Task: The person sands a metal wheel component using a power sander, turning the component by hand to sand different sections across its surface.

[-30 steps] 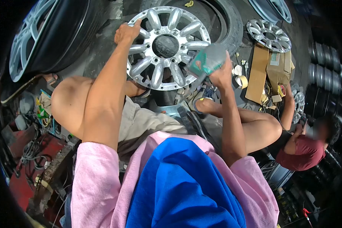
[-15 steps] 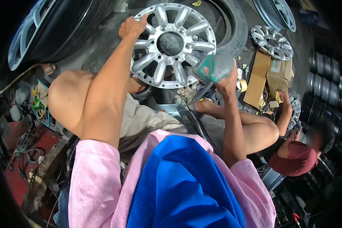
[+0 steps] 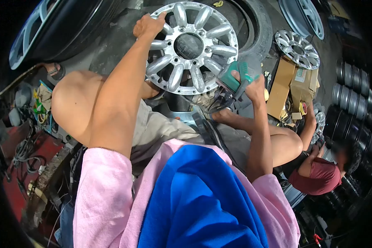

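Observation:
A bare metal wheel face [image 3: 180,58] with rounded spokes and small holes around its edge lies in front of my crossed legs. My left hand [image 3: 149,25] grips its upper left edge, fingers curled over the rim. In my right hand [image 3: 255,87] is a green electric sander [image 3: 232,77], held at the wheel's lower right edge. My fingers wrap round its body, and a dark cord hangs below. I cannot tell whether its pad touches the metal.
A tire [image 3: 260,31] lies behind the wheel face. At the right are a second wheel face [image 3: 297,48], cardboard [image 3: 282,87] and stacked rims [image 3: 351,97]. A person in a red shirt [image 3: 316,175] sits at the lower right. A large wheel [image 3: 66,33] stands upper left.
The sander, blurred before, now shows more sharply and sits slightly to the right, off the lower right spokes. My left hand keeps its hold on the rim. The whole view has shifted slightly.

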`<state>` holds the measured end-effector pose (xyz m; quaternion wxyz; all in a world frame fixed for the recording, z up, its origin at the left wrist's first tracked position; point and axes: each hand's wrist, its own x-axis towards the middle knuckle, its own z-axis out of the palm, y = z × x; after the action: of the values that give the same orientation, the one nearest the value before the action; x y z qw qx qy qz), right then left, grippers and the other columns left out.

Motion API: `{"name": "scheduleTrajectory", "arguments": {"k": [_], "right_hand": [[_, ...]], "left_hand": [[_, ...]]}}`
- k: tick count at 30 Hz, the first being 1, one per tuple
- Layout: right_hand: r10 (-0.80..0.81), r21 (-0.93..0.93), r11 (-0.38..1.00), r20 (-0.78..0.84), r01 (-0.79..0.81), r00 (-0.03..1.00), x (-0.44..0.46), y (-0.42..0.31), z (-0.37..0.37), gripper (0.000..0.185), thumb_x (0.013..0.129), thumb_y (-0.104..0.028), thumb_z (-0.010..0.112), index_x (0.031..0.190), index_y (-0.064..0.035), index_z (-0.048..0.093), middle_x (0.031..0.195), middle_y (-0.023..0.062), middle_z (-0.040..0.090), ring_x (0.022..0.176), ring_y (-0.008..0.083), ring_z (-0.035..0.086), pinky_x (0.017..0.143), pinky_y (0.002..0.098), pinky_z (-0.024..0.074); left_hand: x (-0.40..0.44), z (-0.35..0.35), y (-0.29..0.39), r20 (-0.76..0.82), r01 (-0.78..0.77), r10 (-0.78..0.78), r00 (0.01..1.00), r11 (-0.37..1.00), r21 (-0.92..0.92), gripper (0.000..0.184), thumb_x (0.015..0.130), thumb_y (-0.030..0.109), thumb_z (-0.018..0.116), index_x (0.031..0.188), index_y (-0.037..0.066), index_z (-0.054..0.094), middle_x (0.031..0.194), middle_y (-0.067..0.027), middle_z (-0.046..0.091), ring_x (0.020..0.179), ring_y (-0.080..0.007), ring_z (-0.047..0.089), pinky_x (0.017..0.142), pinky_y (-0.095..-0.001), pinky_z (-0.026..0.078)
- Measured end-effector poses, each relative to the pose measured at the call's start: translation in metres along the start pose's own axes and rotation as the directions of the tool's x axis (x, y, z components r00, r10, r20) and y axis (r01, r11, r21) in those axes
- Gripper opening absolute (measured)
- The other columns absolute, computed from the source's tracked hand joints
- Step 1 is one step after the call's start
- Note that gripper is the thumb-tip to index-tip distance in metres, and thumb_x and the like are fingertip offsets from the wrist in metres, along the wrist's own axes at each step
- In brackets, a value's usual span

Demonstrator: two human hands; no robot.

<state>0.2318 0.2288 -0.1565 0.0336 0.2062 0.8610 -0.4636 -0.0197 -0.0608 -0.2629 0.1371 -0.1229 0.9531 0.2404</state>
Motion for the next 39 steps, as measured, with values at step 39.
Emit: {"name": "scheduleTrajectory", "arguments": {"k": [39], "right_hand": [[0.031, -0.056, 0.998, 0.078, -0.026, 0.997, 0.028, -0.017, 0.010, 0.056, 0.079, -0.041, 0.088, 0.115, -0.0011, 0.072, 0.106, 0.0101, 0.074, 0.098, 0.0215, 0.068, 0.090, 0.0370, 0.0527]], "left_hand": [[0.004, 0.001, 0.005, -0.005, -0.020, 0.019, 1.000, 1.000, -0.013, 0.077, 0.084, 0.072, 0.065, 0.126, 0.008, 0.072, 0.125, -0.0197, 0.072, 0.120, -0.0374, 0.067, 0.100, -0.0478, 0.052]]}}
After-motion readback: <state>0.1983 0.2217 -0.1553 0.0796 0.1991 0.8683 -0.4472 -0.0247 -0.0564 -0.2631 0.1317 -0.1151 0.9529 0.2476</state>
